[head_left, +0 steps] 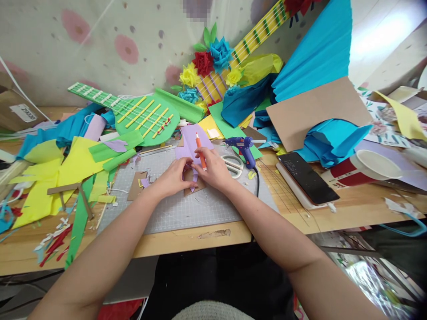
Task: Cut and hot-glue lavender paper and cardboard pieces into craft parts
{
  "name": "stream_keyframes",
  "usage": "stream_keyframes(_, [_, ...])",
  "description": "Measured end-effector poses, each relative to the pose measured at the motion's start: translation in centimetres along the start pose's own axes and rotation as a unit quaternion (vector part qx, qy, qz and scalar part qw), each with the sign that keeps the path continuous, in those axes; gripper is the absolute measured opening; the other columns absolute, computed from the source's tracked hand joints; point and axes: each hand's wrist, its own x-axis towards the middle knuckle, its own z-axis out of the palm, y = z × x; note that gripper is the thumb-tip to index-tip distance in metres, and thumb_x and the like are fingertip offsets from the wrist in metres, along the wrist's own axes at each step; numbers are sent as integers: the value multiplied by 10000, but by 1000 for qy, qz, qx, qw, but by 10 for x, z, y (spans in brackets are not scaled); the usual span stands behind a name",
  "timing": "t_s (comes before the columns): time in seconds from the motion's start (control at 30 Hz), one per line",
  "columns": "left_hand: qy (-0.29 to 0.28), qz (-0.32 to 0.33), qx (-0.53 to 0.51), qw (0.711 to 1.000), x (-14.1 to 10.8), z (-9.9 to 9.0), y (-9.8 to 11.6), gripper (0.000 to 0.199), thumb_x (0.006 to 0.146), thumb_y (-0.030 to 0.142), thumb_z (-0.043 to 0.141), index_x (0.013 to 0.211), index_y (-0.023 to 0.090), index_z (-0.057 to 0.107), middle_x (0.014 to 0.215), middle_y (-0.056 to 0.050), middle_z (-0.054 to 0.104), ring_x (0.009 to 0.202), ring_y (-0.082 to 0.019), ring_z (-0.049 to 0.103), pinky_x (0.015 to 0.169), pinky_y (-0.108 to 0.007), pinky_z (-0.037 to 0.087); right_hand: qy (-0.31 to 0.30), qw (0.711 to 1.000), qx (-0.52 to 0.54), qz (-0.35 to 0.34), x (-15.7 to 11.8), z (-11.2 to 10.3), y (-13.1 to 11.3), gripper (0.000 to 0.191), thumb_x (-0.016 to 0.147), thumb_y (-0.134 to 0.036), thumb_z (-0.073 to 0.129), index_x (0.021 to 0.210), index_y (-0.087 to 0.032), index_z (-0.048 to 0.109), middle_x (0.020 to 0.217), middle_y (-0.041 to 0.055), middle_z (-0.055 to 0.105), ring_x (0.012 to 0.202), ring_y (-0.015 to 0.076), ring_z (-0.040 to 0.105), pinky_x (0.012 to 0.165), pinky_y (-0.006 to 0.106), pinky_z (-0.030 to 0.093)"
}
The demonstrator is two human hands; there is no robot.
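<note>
My right hand [215, 168] holds an orange pen [199, 149] tucked upright between its fingers, its tip pointing away from me. Facing it, my left hand [175, 177] curls its thumb and fingers around a curved piece of purple paper [195, 178]. Fingertips of both hands meet at this piece, over a small brown cardboard piece [191, 191] on the grey cutting mat [160, 224]. Just beyond my hands lies a larger purple sheet [191, 135]. White-handled scissors [235, 165] rest right of my right hand; their blades are hidden.
A blue glue gun [245, 149] stands behind the scissors, its cord crossing the mat. Green [147, 118] and yellow [213, 84] paper instruments sit at the back. At right are a phone [308, 178] and a paper cup [363, 169]. Yellow paper scraps [63, 173] cover the left side.
</note>
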Motion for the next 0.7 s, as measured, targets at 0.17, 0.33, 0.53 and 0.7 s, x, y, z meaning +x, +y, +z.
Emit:
stream_keyframes(0.17, [0,-13,22,1000,0,-1,2,625,617,410,730,1145,203,468,1112,-92,541,1096,-275,465,876,-405,413,46,990,117,58,2,-3,10,379,748,-316,589,1074,-215,425,977,57,634,898,184,575,743,337,450])
stream_keyframes(0.33, [4,-1,21,1000,2,1,-2,644,596,424,744,1141,212,474,1125,-85,544,1091,-270,467,878,-399,407,97,945,289,118,8,0,19,285,816,-446,482,974,-223,400,759,-8,624,599,92,555,549,236,412])
stream_keyframes(0.53, [-1,-17,27,999,2,-1,0,675,580,403,758,1158,203,471,1176,-95,548,1097,-278,465,900,-414,384,116,915,350,165,10,-8,18,418,787,-606,450,798,-191,500,461,-54,478,409,68,410,453,218,347])
stream_keyframes(0.7, [-24,-8,45,999,-1,-5,0,638,632,416,710,1187,217,466,1198,-97,547,1111,-291,464,920,-443,355,81,923,336,171,7,-17,19,429,740,-584,536,617,-173,552,463,-36,460,410,56,371,435,215,323])
